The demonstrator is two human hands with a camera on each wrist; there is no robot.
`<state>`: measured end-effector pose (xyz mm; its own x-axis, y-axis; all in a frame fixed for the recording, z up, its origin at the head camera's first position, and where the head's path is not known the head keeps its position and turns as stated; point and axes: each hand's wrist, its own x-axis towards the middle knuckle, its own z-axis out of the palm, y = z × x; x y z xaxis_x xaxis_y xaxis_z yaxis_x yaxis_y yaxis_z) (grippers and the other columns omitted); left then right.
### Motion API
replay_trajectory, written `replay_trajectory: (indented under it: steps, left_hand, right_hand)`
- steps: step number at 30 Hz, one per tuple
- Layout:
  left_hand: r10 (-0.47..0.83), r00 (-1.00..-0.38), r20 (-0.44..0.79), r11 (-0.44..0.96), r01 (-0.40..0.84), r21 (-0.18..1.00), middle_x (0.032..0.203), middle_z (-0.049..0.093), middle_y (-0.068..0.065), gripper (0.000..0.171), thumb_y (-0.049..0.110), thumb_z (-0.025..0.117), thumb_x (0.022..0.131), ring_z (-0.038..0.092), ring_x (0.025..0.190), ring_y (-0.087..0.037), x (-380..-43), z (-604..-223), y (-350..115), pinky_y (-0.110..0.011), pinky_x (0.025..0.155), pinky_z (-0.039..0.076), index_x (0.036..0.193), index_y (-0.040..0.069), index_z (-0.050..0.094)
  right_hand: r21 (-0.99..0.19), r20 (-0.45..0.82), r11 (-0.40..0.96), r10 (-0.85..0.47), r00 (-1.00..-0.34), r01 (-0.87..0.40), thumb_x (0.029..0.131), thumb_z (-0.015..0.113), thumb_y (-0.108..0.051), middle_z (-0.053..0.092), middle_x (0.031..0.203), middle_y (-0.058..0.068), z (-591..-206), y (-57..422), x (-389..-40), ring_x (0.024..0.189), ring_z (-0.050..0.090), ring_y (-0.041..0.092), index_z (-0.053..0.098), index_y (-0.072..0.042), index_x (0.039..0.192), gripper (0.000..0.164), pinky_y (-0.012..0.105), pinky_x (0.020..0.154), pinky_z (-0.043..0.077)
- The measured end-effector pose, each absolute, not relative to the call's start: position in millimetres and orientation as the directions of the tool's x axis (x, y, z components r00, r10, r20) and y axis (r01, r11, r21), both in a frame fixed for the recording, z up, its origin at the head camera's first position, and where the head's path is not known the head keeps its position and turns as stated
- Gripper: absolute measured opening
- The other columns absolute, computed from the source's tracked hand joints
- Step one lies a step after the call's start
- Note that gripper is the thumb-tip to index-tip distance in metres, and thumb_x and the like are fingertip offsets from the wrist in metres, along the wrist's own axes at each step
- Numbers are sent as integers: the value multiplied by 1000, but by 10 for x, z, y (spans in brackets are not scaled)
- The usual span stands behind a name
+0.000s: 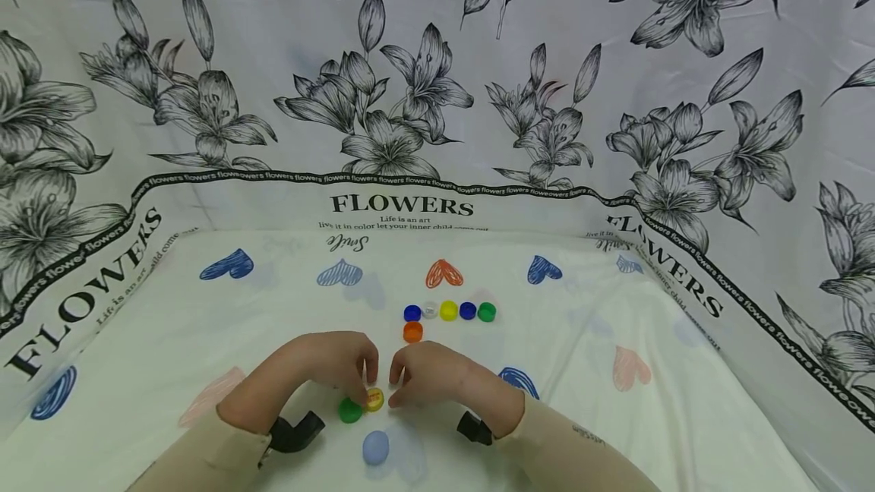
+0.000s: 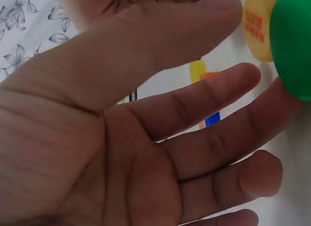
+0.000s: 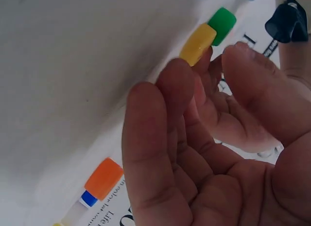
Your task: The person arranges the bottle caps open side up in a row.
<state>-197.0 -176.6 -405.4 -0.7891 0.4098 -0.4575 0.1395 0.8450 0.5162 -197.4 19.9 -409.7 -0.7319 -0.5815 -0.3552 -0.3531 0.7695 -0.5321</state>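
A yellow bottle cap (image 1: pixel 374 399) with red print lies next to a green bottle cap (image 1: pixel 350 410) on the white cloth. My left hand (image 1: pixel 336 363) is over this pair from the left; in the left wrist view its thumb and fingers are spread apart, and one fingertip is partly hidden by the green cap (image 2: pixel 294 46). Whether that finger touches it, I cannot tell. To the right of the yellow cap, my right hand (image 1: pixel 432 374) has loosely bent fingers with nothing between them. A light blue cap (image 1: pixel 375 448) lies nearer to me.
Farther back, a row holds a blue cap (image 1: pixel 412 313), a clear cap (image 1: pixel 429 310), a yellow cap (image 1: pixel 448 310), a dark blue cap (image 1: pixel 468 310) and a green cap (image 1: pixel 487 312). An orange cap (image 1: pixel 413 332) sits in front of the row's left end. Flower-printed fabric (image 1: pixel 437 135) hangs behind.
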Motion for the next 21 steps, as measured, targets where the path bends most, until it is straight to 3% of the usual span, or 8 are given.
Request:
replay_trajectory:
  steps: [7,13,16,21]
  left_hand:
    - [448,-786,-426,801,141,582,85,64,-2,23,10,87,79,60,76,-22,-1951,-4084,-1703,-41,72,48,91,17,69]
    - [495,-767,-407,744,133,655,85,65,-2,29,4,84,81,61,77,-23,-1965,-4116,-1663,-40,75,49,101,17,68]
    - [516,-762,-391,722,141,678,84,64,-5,32,-3,82,79,59,76,-23,-1957,-4159,-1619,-37,71,48,102,15,66]
    - [558,-773,-304,681,217,699,80,63,-3,28,-6,81,78,56,74,-21,-1943,-4257,-1551,-34,66,46,95,11,67]
  right_hand:
    - [-500,-383,794,-561,-734,-346,84,87,-25,62,77,-5,-4112,213,-1980,69,57,12,70,-15,91,20,23,62,48]
    - [-359,-378,841,-528,-760,-406,79,91,-27,61,76,-6,-4112,235,-2017,71,54,12,70,-16,91,27,25,64,47]
    - [-303,-389,857,-510,-767,-417,78,92,-29,60,75,-5,-4102,234,-2010,71,53,13,68,-16,87,28,26,65,46]
    - [-316,-393,844,-532,-750,-433,78,91,-31,61,71,-5,-4110,229,-1986,69,53,12,67,-17,79,28,25,63,45]
